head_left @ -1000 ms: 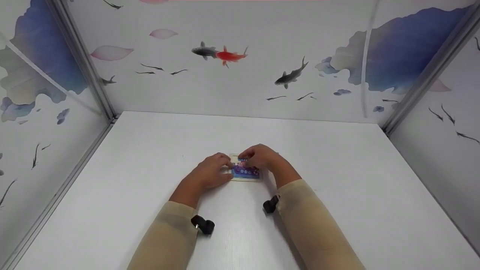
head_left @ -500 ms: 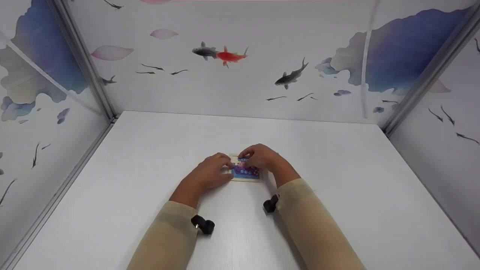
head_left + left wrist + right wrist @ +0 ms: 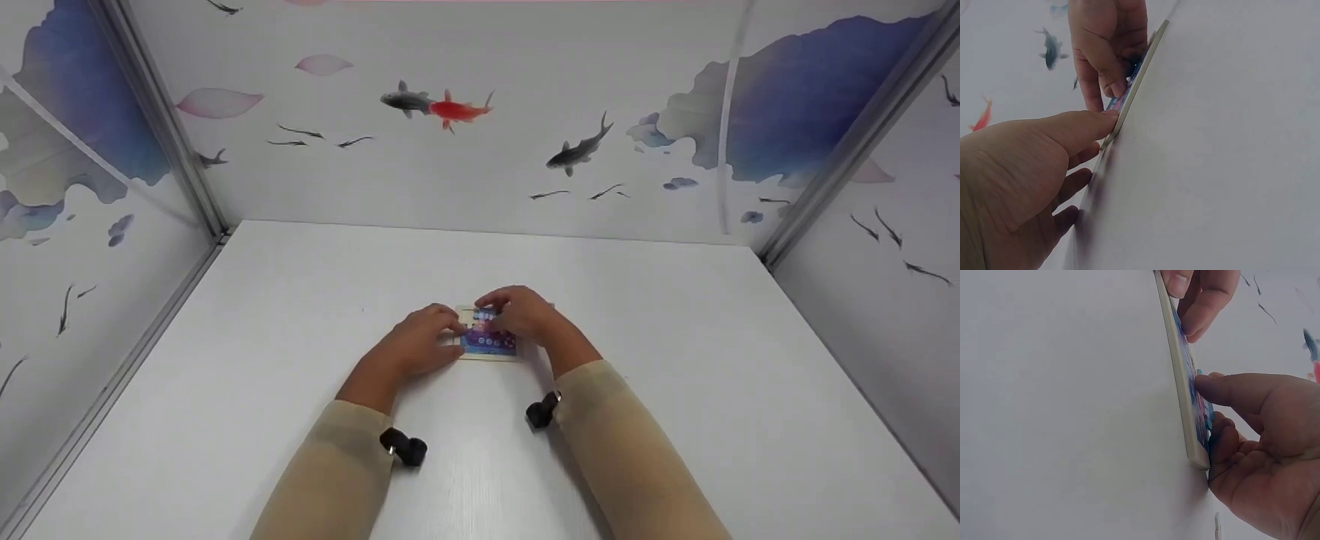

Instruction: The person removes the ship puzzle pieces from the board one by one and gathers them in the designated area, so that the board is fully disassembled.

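A small jigsaw puzzle [image 3: 487,349] in a pale tray lies on the white table, with a blue and purple printed picture. Its upper left part shows bare tray. My left hand [image 3: 420,341] rests at the tray's left side; in the left wrist view its thumb [image 3: 1081,129] lies straight over the edge while the other fingers touch down beside it. Over the upper right of the picture, my right hand [image 3: 525,315] pinches a blue puzzle piece [image 3: 1209,415] between thumb and fingers. That piece sits slightly proud of the picture, and the fingers hide much of it.
A thin pale object [image 3: 1217,526] lies on the table beyond my right hand, mostly hidden in the head view. White table [image 3: 480,465] surrounds the puzzle. Walls printed with fish [image 3: 461,111] stand at the back and sides.
The head view has shifted slightly. My right fingers have moved a little at the puzzle's upper part, showing more of the blue piece. My left hand keeps its place on the tray.
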Tool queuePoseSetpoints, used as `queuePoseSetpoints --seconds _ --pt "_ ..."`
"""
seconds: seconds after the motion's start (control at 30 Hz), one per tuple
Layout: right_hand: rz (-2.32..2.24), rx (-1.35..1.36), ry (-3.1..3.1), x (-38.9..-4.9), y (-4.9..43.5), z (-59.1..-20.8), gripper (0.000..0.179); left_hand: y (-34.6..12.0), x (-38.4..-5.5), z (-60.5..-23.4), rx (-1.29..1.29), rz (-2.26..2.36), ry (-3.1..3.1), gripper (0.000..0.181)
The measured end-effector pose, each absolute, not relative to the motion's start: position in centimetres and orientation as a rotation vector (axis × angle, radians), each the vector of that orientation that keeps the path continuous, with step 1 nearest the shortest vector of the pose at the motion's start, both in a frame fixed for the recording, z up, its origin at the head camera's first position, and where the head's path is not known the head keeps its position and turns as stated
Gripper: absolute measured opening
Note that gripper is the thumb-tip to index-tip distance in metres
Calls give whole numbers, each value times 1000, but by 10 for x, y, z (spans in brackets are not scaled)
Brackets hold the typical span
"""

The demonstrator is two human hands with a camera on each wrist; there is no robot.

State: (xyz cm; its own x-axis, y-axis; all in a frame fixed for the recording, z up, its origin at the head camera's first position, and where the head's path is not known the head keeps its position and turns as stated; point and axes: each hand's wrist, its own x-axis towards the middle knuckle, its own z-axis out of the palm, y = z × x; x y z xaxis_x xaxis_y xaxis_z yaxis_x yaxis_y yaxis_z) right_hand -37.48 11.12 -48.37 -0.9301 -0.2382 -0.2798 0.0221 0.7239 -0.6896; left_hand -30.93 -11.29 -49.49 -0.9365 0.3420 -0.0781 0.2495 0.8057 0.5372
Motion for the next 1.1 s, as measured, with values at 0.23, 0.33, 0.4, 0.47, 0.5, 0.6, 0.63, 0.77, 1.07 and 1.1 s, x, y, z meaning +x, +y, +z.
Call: queuePoseSetpoints --seconds 0.23,0.33,0.4,0.47,0.5,0.6,0.63,0.77,1.07,1.1 --pt "-1291 -128 2461 -375 119 -487 26 -114 -309 -495 439 806 2817 40" --pt "-1303 -128 2458 -374 122 -487 22 -114 -309 -496 435 812 2812 40" --pt "-1311 -125 2458 -375 123 -488 21 -114 -311 -497 438 811 2814 40" --pt "-1311 -125 2462 -375 124 -488 19 -114 -312 -498 442 813 2817 40" --pt "-1307 -127 2469 -376 124 -488 19 -114 -312 -498 444 813 2819 39" --pt "-1302 -136 2482 -376 125 -489 19 -114 -313 -499 440 817 2820 38" --pt "-1300 -137 2485 -377 125 -489 19 -114 -313 -499 438 817 2821 39" --pt "-1332 -127 2466 -377 126 -489 20 -114 -312 -498 426 809 2822 39" --pt "-1491 -65 2386 -378 139 -479 19 -111 -309 -495 415 795 2828 40" --pt "-1504 -56 2383 -377 143 -478 19 -110 -309 -495 418 794 2826 41"
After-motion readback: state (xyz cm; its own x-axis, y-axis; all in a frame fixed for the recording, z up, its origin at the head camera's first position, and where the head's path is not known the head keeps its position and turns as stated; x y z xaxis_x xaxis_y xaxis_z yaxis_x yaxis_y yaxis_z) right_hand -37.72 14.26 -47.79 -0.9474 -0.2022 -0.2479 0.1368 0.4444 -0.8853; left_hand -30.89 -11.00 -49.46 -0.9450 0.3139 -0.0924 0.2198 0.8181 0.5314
